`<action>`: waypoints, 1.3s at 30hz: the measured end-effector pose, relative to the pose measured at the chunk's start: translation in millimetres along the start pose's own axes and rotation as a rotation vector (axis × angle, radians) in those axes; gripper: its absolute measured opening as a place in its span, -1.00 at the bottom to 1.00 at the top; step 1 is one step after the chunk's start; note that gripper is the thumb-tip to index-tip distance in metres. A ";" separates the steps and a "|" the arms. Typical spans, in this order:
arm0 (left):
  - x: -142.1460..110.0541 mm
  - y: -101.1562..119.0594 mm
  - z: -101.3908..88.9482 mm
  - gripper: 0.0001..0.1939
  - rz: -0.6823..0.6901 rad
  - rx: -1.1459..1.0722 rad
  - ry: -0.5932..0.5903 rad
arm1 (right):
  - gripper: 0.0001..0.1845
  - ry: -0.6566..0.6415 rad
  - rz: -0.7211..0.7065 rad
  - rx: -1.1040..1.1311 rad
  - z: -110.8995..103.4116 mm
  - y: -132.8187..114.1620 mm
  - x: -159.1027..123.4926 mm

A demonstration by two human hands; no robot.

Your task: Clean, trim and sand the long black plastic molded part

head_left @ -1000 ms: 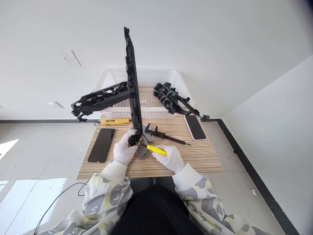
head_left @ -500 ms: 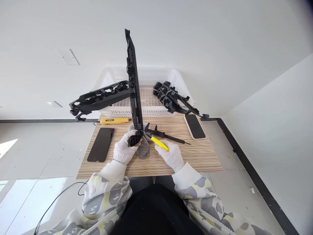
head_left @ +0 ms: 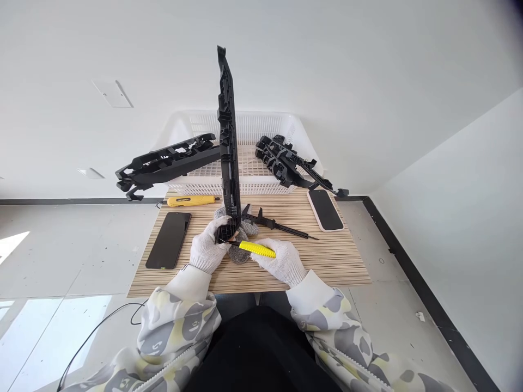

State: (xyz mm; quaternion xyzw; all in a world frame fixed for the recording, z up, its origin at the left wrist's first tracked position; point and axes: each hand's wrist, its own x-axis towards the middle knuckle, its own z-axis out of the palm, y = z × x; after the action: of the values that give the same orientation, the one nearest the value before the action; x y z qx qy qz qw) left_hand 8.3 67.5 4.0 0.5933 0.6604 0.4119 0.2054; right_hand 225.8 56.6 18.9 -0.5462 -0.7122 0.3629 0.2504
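Observation:
My left hand (head_left: 208, 246), in a white knit glove, grips the lower end of a long black plastic trim part (head_left: 229, 147) that stands nearly upright over the table. My right hand (head_left: 283, 261), gloved the same way, is closed around a yellow-handled craft knife (head_left: 257, 249). Its dark tip points left and meets the bottom end of the part near my left fingers; the exact contact is too small to make out. Beneath the part lies a grey cloth (head_left: 240, 255), partly hidden. Black calipers (head_left: 272, 223) rest just beyond my right hand.
A white plastic basket (head_left: 261, 188) stands at the back, with black plastic parts (head_left: 171, 163) jutting out left and more parts (head_left: 286, 160) at right. On the striped table (head_left: 327, 261) lie a yellow corded tool (head_left: 190, 201), a black phone (head_left: 169, 240) and a pink-edged phone (head_left: 326, 210).
The knife has swung down and left, from the part's side edge to its bottom end, turning flatter. The upper end of the black part has tilted slightly right.

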 end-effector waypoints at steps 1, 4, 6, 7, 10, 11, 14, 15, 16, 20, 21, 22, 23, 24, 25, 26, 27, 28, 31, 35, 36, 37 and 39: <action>0.1 -0.2 -0.1 -0.62 -0.002 0.006 0.000 | -0.70 0.004 0.003 0.010 0.2 0.1 -0.3; 0.4 -0.3 -1.3 -0.59 0.004 0.012 -0.029 | -0.67 -0.004 0.060 0.097 0.4 3.2 0.1; 0.2 0.4 -2.3 -0.58 0.009 0.010 -0.039 | -0.65 -0.003 0.085 0.158 0.3 5.8 0.7; 0.0 0.9 -2.6 -0.59 0.007 0.009 -0.038 | -0.66 -0.009 0.074 0.174 0.3 6.7 0.9; -0.4 2.3 -2.4 -0.60 0.003 0.009 -0.029 | -0.70 -0.058 0.023 0.173 0.4 7.6 0.9; -0.5 2.6 -2.1 -0.61 0.004 0.010 -0.026 | -0.70 -0.055 0.042 0.177 0.6 7.6 0.9; -0.5 3.7 -1.4 -0.61 0.000 0.013 -0.026 | -0.65 -0.009 0.131 0.254 1.4 8.9 1.1; -0.4 4.1 -1.4 -0.61 -0.004 0.012 -0.032 | -0.64 -0.020 0.137 0.279 1.8 9.7 1.2; -0.4 4.6 -1.4 -0.61 -0.007 0.011 -0.032 | -0.65 -0.049 0.127 0.289 2.2 10.5 1.4; -0.3 5.4 -1.6 -0.62 -0.004 0.007 -0.034 | -0.68 -0.053 0.107 0.243 3.8 12.3 2.6; -0.4 5.3 -1.5 -0.62 -0.006 0.006 -0.032 | -0.68 -0.010 0.120 0.242 4.0 12.3 3.0; -0.5 5.0 -1.3 -0.62 -0.010 0.005 -0.033 | -0.66 0.022 0.135 0.250 4.1 12.3 3.3; -0.7 4.6 -1.0 -0.62 -0.013 0.004 -0.035 | -0.65 0.026 0.141 0.260 4.0 12.3 3.5; -0.9 4.2 -0.7 -0.61 -0.014 0.002 -0.033 | -0.64 0.000 0.132 0.266 4.0 12.3 3.5; -1.1 3.9 -0.4 -0.61 -0.011 -0.002 -0.030 | -0.65 -0.043 0.113 0.263 3.9 12.2 3.4; -1.2 3.6 -0.2 -0.60 -0.004 -0.007 -0.031 | -0.66 -0.080 0.096 0.254 3.9 12.1 3.2; -1.3 3.5 -0.2 -0.60 0.005 -0.012 -0.029 | -0.67 -0.096 0.088 0.242 4.0 11.9 3.1; -1.3 3.6 -0.3 -0.61 0.013 -0.017 -0.029 | -0.67 -0.085 0.092 0.234 4.1 11.8 3.1; -0.9 4.9 -1.1 -0.64 0.018 -0.019 -0.038 | -0.65 -0.010 0.130 0.254 4.2 11.3 3.5; -0.5 5.4 -1.7 -0.60 0.003 0.020 -0.044 | -0.66 -0.083 0.108 0.268 3.8 10.7 3.6; -0.5 5.2 -1.5 -0.60 0.000 0.025 -0.040 | -0.66 -0.069 0.113 0.262 3.8 10.7 3.6; -0.5 5.0 -1.4 -0.60 -0.002 0.022 -0.034 | -0.65 -0.037 0.123 0.258 4.0 10.9 3.6; -0.5 4.6 -1.3 -0.61 -0.008 0.011 -0.034 | -0.63 0.019 0.137 0.264 4.6 11.6 3.8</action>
State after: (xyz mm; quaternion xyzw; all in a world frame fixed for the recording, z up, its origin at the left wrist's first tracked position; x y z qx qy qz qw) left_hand 10.3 66.4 8.3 0.5988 0.6614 0.3971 0.2150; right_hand 228.2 60.7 6.7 -0.5594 -0.6168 0.4646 0.3013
